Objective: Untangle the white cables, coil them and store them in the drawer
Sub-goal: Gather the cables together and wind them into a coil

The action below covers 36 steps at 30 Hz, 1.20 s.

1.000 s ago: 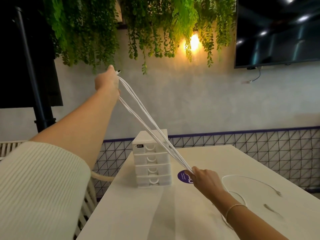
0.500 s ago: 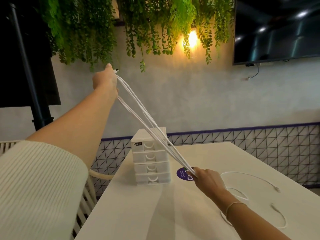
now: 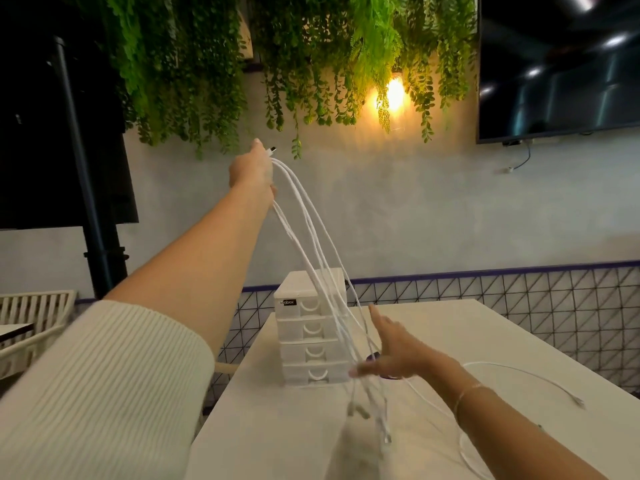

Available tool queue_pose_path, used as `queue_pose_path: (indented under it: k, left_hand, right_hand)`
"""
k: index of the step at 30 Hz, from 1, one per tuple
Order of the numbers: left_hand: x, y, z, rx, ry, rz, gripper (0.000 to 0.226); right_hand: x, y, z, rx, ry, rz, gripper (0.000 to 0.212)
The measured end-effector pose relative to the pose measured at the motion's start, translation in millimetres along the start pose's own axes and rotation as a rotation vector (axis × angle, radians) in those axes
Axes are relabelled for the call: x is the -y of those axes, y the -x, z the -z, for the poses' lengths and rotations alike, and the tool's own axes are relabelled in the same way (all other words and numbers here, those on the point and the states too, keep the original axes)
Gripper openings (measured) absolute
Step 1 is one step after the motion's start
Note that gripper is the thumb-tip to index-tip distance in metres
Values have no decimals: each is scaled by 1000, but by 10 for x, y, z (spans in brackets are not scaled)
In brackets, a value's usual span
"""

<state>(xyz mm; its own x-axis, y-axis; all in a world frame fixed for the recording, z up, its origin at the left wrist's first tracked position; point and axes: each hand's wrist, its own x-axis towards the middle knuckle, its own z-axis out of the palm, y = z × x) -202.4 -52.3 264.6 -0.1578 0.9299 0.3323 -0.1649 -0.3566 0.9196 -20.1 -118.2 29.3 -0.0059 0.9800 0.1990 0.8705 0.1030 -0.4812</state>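
Note:
My left hand (image 3: 251,171) is raised high above the table and grips one end of a bunch of white cables (image 3: 311,247); a plug sticks out above its fingers. The cables hang slack from it in several strands, and their loose ends (image 3: 370,417) dangle blurred just over the tabletop. My right hand (image 3: 391,355) is spread open beside the strands, fingers apart, holding nothing. Behind the strands stands a small white drawer unit (image 3: 304,327) with all its drawers closed. Another white cable (image 3: 519,374) lies looped on the table to the right.
The white table (image 3: 277,438) has its left edge close to the drawer unit. A purple round sticker (image 3: 372,358) peeks out by my right hand. A black pole (image 3: 86,188) and a white slatted chair (image 3: 34,313) stand at the left.
My right hand has let go of the lower ends of the cables and opened. The strands, taut before, now hang slack and swing. My left hand stays raised.

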Motion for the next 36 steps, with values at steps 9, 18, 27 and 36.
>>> queue_pose_path:
  k: [9,18,27,36]
  left_hand:
    - [-132,215,-294,164,-5,-80,30]
    - [-148,140,-63,94,12,-3,32]
    - [-64,128,29,35,163,80,22]
    - [-130,52,226,-33,144,19,35]
  right_hand:
    - [1677,-523,1060,-351,-814,217,41]
    - [1664,-374,631,-250,-985,258,33]
    - [1166,-140,400,-96,-848,334,18]
    - [715,-33,-81,-275,-60,202,10]
